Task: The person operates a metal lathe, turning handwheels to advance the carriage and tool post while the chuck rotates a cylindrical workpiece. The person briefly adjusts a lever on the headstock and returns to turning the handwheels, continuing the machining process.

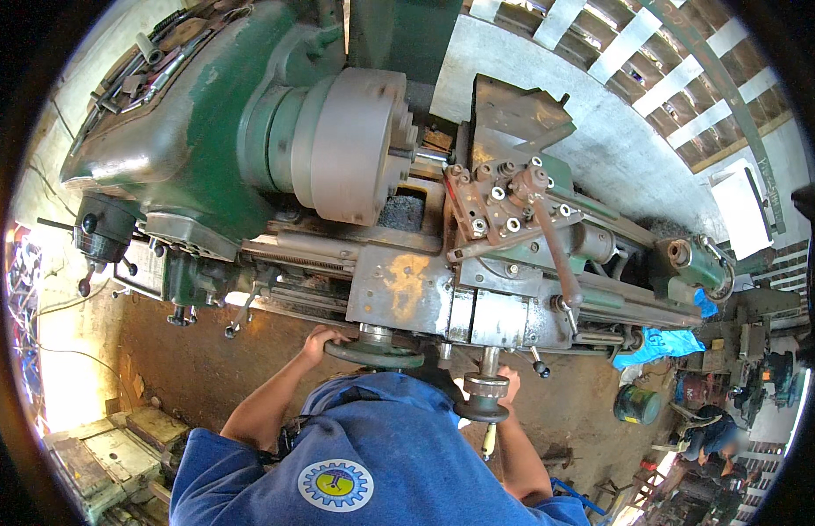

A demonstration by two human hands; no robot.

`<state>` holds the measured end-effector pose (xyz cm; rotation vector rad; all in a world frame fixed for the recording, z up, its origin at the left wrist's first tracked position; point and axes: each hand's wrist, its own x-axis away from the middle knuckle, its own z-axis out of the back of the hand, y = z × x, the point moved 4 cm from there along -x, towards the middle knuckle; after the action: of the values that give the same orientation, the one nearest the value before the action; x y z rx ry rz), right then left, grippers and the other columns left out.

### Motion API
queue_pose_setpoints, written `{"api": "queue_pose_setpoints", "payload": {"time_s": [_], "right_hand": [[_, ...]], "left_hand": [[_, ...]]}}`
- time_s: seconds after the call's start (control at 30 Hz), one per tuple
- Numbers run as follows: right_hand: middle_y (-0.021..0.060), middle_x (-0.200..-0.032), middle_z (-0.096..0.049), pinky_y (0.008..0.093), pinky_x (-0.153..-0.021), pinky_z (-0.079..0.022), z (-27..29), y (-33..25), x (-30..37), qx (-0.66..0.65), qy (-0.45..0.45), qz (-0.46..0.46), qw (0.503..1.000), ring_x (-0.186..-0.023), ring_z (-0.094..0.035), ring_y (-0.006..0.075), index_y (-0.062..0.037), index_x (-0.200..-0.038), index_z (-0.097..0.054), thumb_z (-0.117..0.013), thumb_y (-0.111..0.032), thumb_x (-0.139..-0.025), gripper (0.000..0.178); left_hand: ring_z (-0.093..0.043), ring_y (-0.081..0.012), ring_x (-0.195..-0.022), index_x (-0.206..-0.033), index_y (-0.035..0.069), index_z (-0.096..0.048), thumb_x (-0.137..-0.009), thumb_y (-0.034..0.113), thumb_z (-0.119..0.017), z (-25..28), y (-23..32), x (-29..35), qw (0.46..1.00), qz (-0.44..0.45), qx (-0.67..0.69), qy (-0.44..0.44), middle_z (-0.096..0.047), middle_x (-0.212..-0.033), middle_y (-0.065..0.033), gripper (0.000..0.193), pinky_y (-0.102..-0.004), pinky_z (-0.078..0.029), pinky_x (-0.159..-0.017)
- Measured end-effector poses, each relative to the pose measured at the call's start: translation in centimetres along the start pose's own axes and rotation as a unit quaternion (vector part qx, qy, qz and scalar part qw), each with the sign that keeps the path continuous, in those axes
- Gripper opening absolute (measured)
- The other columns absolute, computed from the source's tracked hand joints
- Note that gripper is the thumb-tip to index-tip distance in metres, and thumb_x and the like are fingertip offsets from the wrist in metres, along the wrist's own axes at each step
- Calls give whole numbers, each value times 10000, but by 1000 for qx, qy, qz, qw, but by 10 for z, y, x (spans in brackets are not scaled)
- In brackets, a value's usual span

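Note:
A green metal lathe fills the upper view. My left hand [320,343] comes up from below and closes on the left rim of the large carriage handwheel [381,357]. My right hand [510,384] is curled at the right side of the smaller cross-slide handwheel [483,407], its fingers partly hidden. A pale handle [489,441] hangs from that small wheel. Above, the big grey chuck [350,145] looks smeared, and a short shiny bar [431,158] sticks out of its jaws. The bolted tool post [504,202], with its long clamping lever [558,254], stands close to the bar's end.
Loose tools [149,74] lie on the headstock. Dark chips [402,213] gather below the chuck. The tailstock [698,266] sits at the right. A blue sheet [660,345] and green bucket [636,404] are on the right; another person [716,436] is farther off.

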<state>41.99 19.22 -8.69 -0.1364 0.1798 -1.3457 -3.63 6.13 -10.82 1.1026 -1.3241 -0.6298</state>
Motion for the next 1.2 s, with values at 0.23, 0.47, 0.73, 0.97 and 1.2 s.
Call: {"api": "queue_pose_setpoints", "payload": {"time_s": [0.23,0.47,0.73,0.97,1.2], "right_hand": [[220,-554,-570,449,-488,-491,29,-21,-7,-13,-28,-14,999,-546,-620,403,-3,-536,-508,-635,-232,-727,324],[221,-587,-590,442,-502,-497,26,-18,-6,-23,-28,-27,999,-567,-634,393,-14,-593,-562,-637,-221,-720,253],[189,-635,-641,452,-569,-528,3,10,-9,-36,-19,-113,993,-567,-651,363,-97,-773,-734,-616,-301,-764,236],[212,-617,-627,468,-586,-523,-13,27,-11,-48,-5,-145,988,-578,-648,382,-57,-645,-690,-625,-394,-781,368],[252,-643,-612,449,-574,-496,12,6,-17,-82,-25,-171,982,-607,-646,390,25,-682,-674,-659,-302,-791,345]], "left_hand": [[-638,-293,-923,-652,-29,-546,-873,169,-466,1,1,-3,997,-36,-61,-29,-614,-744,-144,307,-339,-411,-864],[-639,-294,-909,-685,-25,-561,-897,148,-447,6,-13,-4,990,-87,-111,-20,-625,-758,-157,297,-370,-434,-840],[-645,-291,-890,-704,-12,-565,-883,85,-465,3,4,0,995,-57,-81,-4,-631,-760,-158,227,-393,-455,-785],[-633,-356,-711,-714,27,-716,-826,565,-484,-121,126,45,764,-73,-634,96,-654,-664,-148,597,-458,-418,-880],[-600,-302,-992,-880,6,-662,-827,292,-652,-144,161,79,926,-243,-290,15,-661,-928,-148,291,-437,-464,-872]]}}
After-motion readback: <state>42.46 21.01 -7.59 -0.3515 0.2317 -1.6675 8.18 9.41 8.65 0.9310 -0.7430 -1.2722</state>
